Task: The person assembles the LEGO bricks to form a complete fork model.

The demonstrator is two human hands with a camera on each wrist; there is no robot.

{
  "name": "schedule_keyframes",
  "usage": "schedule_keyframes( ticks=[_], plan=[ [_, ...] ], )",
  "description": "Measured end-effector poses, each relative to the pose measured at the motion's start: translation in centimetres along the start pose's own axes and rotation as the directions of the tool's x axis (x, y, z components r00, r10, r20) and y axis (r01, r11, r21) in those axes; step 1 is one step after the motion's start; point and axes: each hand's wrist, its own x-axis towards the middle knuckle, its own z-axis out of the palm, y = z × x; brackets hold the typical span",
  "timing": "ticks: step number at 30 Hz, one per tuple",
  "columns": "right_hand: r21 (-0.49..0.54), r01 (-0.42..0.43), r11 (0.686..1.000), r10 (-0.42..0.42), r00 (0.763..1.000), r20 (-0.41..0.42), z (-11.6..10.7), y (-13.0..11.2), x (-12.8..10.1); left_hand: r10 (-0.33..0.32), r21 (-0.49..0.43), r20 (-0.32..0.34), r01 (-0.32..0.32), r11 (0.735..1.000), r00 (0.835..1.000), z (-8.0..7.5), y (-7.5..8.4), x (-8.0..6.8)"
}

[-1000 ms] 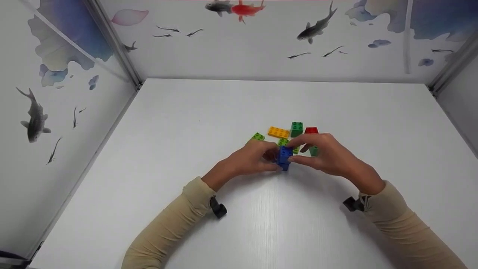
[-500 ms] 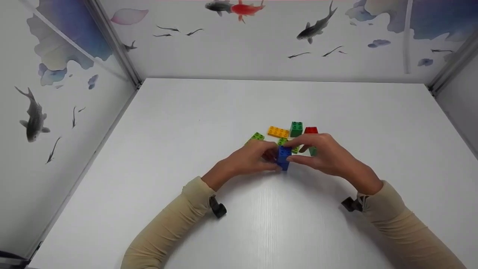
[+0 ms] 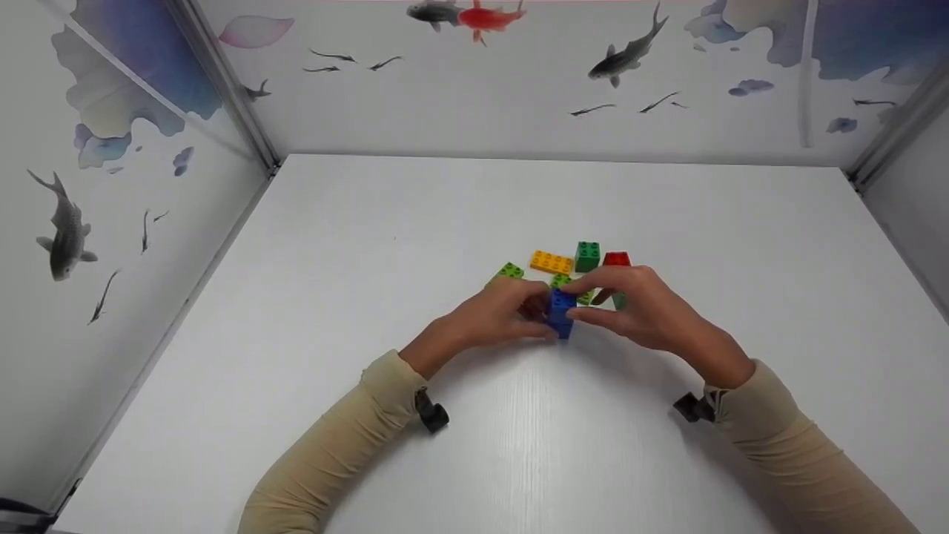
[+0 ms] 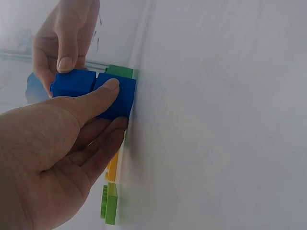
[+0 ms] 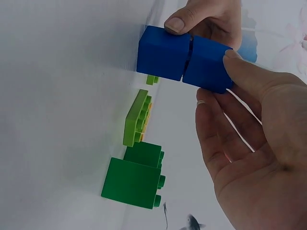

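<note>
Two blue bricks stand stacked on the white table (image 3: 371,245), just in front of a small group of bricks. My left hand (image 3: 511,313) grips the lower blue brick (image 4: 117,98), thumb on its near side and fingers curled behind it. My right hand (image 3: 619,308) pinches the upper blue brick (image 5: 206,64) between thumb and fingers. In the right wrist view a thin seam shows between the upper brick and the lower blue brick (image 5: 163,52), and the upper one sits slightly tilted. The lower brick rests against the table.
Behind the hands lie an orange plate (image 3: 551,262), a dark green brick (image 3: 587,256), a red brick (image 3: 617,259) and a lime brick (image 3: 511,271). A lime plate (image 5: 136,120) and two dark green bricks (image 5: 134,184) lie close by. Fish-patterned walls (image 3: 111,185) enclose the table.
Both hands stay on the two blue bricks in the same grip. Only a slight shift of the view shows.
</note>
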Motion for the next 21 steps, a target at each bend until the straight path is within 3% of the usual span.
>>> schedule_keyframes(
  ticks=[6, 21],
  plan=[
    [-0.006, 0.036, 0.999, -0.036, 0.999, -0.024, 0.14, 0.20, -0.11, -0.010, 0.020, -0.008, 0.010, 1.000, 1.000, 0.08, 0.04, 0.06],
    [-0.005, 0.023, 1.000, -0.023, 1.000, 0.013, 0.00, 0.29, 0.01, -0.036, 0.043, -0.013, 0.036, 0.998, 0.999, 0.20, 0.37, 0.03]
  ],
)
